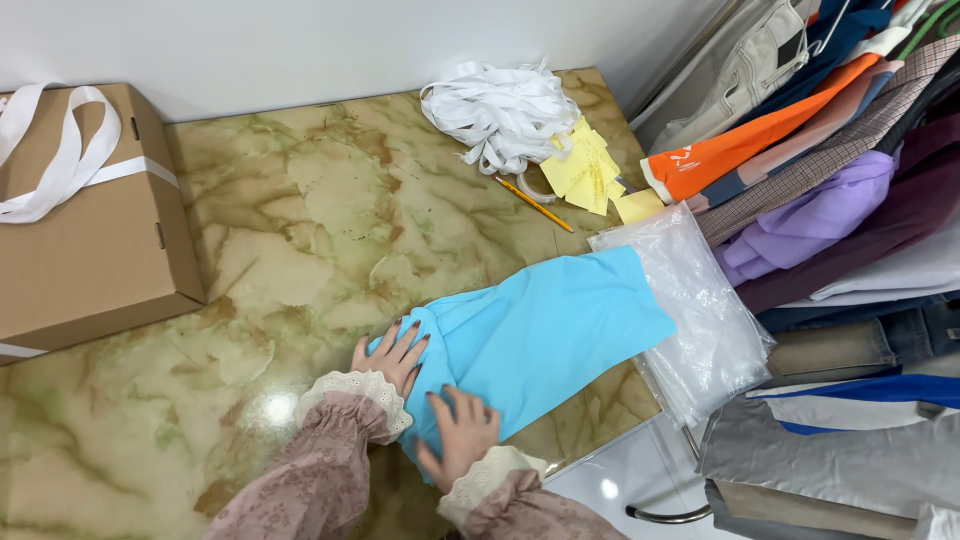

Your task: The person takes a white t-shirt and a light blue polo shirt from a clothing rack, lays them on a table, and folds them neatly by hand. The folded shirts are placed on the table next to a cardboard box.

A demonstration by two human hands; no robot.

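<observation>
On the tabletop [300, 220], the blue cloth [540, 335] lies under and beyond my hands, its far end on a plastic bag [700, 310]. My left hand [392, 358] and right hand [458, 432] press flat, open; I smooth outward evenly to avoid creases.

Two hands show, the left hand [392, 357] and the right hand [460, 432], both pressed flat on one folded sky-blue cloth garment [540, 335]. One clear crinkled plastic bag [700, 300] lies just beside it. The green-veined marble worktop [300, 220] also carries one brown cardboard box [90, 240] with white tape handles, one tangled heap of white ribbon [505, 112], one yellow pencil [533, 204] and one loose pile of yellow paper notes [590, 172], too overlapped to count singly. The hanging clothes [830, 160] at the right overlap too much to count.
</observation>
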